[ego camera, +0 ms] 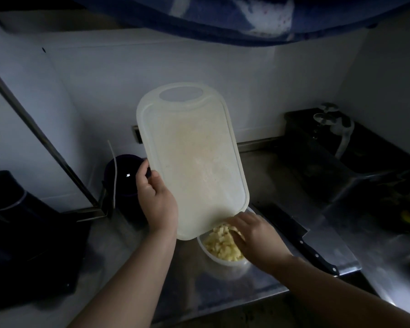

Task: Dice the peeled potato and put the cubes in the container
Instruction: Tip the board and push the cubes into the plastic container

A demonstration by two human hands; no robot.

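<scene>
A white plastic cutting board (pixel 194 157) is tilted up, its low end resting over a clear round container (pixel 225 263). My left hand (pixel 155 200) grips the board's left edge. Pale yellow potato cubes (pixel 220 245) fill the container. My right hand (pixel 253 233) lies at the board's low corner, fingers spread over the cubes and touching them. The board's face carries no pieces.
A black-handled cleaver (pixel 298 237) lies on the steel counter (pixel 133 268) right of the container. A dark round pot (pixel 123 174) stands behind my left hand. The sink and a tap (pixel 336 129) are at the right. A dark appliance (pixel 21 230) sits at the left.
</scene>
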